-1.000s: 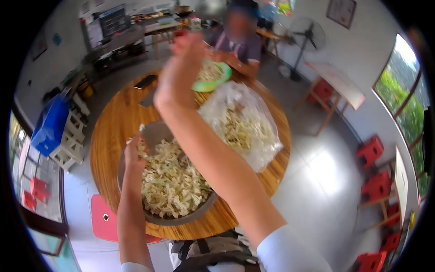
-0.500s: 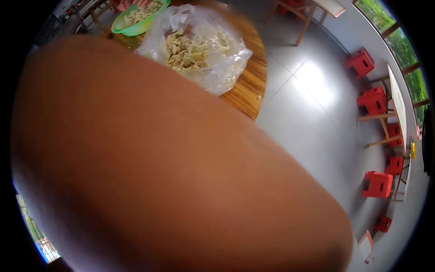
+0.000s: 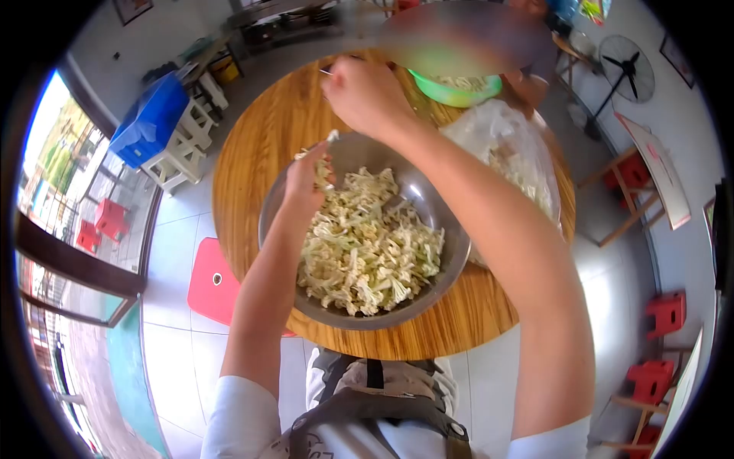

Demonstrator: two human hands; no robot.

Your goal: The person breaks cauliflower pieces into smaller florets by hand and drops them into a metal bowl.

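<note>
1. Bare skin blocks most of the view half a second ago; now the right forearm swings clear of the lens, and the view turns so that the metal bowl (image 3: 417,186) sits near the middle.
2. With that, both hands and the bowl's contents show plainly. The work looks in mid-course, in my judgement, since cauliflower pieces (image 3: 367,256) lie heaped in the bowl while more is in the hand.
3. Left hand (image 3: 303,186), at the bowl's 10 o'clock rim: its fingers curl around a cauliflower chunk (image 3: 324,170), gripping it above the heap.
4. Right hand (image 3: 367,93), out past the 12 o'clock rim and raised over the wooden table (image 3: 256,145): its fingers fold inward. A thin pale sliver shows by them, but I cannot tell whether they pinch it.
5. At 2 o'clock from the bowl, partly behind the right forearm, lies a clear plastic bag (image 3: 527,164) with more pieces inside.
6. At 1 o'clock, farther off, stands a green basin (image 3: 451,95), with a co-worker's arm (image 3: 529,89) just beside it.
</note>
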